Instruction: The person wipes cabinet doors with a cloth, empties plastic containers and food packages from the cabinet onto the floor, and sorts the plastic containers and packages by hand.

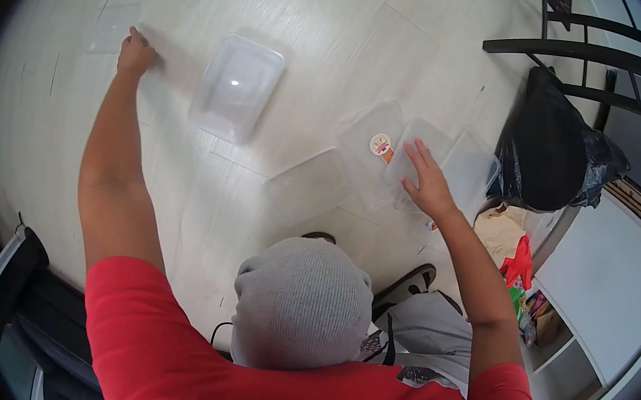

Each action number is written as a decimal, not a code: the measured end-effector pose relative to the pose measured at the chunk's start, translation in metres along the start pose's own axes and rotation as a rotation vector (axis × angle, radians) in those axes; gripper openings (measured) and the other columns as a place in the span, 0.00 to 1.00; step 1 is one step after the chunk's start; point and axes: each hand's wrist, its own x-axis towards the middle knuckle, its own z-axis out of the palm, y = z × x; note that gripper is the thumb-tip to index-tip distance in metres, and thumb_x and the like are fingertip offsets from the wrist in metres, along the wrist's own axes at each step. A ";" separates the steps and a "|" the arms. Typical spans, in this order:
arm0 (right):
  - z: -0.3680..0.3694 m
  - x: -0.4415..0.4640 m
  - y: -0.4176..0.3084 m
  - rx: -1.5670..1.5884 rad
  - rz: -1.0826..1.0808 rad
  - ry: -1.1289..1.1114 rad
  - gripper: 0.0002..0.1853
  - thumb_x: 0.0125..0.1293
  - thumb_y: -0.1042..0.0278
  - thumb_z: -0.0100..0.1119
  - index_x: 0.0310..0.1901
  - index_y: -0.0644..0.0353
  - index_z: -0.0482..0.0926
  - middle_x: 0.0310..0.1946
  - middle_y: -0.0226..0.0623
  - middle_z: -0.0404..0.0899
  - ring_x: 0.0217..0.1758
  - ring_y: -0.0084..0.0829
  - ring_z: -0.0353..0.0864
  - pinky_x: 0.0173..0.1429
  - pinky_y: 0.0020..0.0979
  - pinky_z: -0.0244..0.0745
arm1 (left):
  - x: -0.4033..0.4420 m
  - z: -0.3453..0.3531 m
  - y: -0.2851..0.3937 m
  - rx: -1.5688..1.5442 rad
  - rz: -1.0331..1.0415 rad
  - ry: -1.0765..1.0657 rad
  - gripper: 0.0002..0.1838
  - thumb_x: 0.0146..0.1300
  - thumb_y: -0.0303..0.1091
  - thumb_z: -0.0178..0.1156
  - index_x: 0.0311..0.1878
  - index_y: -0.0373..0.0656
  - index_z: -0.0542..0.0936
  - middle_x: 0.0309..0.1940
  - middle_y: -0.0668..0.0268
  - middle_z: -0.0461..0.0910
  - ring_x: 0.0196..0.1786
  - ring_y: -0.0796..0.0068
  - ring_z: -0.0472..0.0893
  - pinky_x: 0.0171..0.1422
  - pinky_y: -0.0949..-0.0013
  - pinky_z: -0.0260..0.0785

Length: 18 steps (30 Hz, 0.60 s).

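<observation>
My left hand [136, 53] reaches far out to the left, its fingers bent and closed at the near corner of a thin clear plastic lid [113, 30]. A clear rectangular plastic container [237, 89] stands on the floor between my hands. On the right, my right hand [429, 182] rests with fingers spread over a translucent lid [419, 142]. Beside it lie another lid with a round sticker [381, 145], a lid further right [466, 169] and a very clear lid [308, 184] nearer the middle. Some of these overlap.
A black plastic bag [552, 147] sits by a black metal rack [590, 53] at the right. Below it are a red bag [519, 262] and a white cabinet [605, 272] with an open compartment. Dark furniture [46, 319] stands at lower left. The floor [316, 26] is pale wood-look.
</observation>
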 end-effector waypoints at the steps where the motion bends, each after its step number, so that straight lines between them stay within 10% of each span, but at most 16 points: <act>1: -0.002 0.002 -0.002 -0.003 0.013 0.005 0.39 0.56 0.69 0.63 0.69 0.52 0.58 0.71 0.50 0.51 0.71 0.55 0.55 0.70 0.44 0.59 | -0.017 -0.008 0.005 0.009 -0.009 0.001 0.40 0.62 0.47 0.53 0.72 0.37 0.49 0.65 0.46 0.61 0.66 0.47 0.64 0.67 0.51 0.60; 8: 0.003 0.003 -0.013 -0.086 -0.030 0.306 0.26 0.54 0.75 0.60 0.58 0.57 0.71 0.63 0.50 0.64 0.63 0.51 0.66 0.65 0.42 0.64 | -0.206 0.003 0.007 -0.111 0.092 0.270 0.25 0.65 0.49 0.55 0.60 0.46 0.75 0.27 0.59 0.78 0.33 0.58 0.76 0.42 0.57 0.69; 13: 0.028 0.013 -0.062 0.190 -0.245 0.351 0.17 0.56 0.78 0.58 0.49 0.59 0.76 0.52 0.45 0.72 0.56 0.46 0.72 0.60 0.37 0.68 | -0.363 0.027 -0.012 -0.256 -0.041 0.437 0.47 0.48 0.29 0.72 0.71 0.38 0.57 0.54 0.51 0.69 0.51 0.58 0.71 0.58 0.61 0.65; 18: 0.096 0.024 -0.149 0.526 -0.329 0.078 0.19 0.55 0.77 0.56 0.51 0.62 0.73 0.52 0.48 0.70 0.56 0.48 0.71 0.60 0.40 0.67 | -0.459 0.045 -0.006 -0.582 -0.428 0.064 0.49 0.46 0.27 0.73 0.71 0.36 0.56 0.48 0.59 0.69 0.48 0.64 0.71 0.58 0.63 0.66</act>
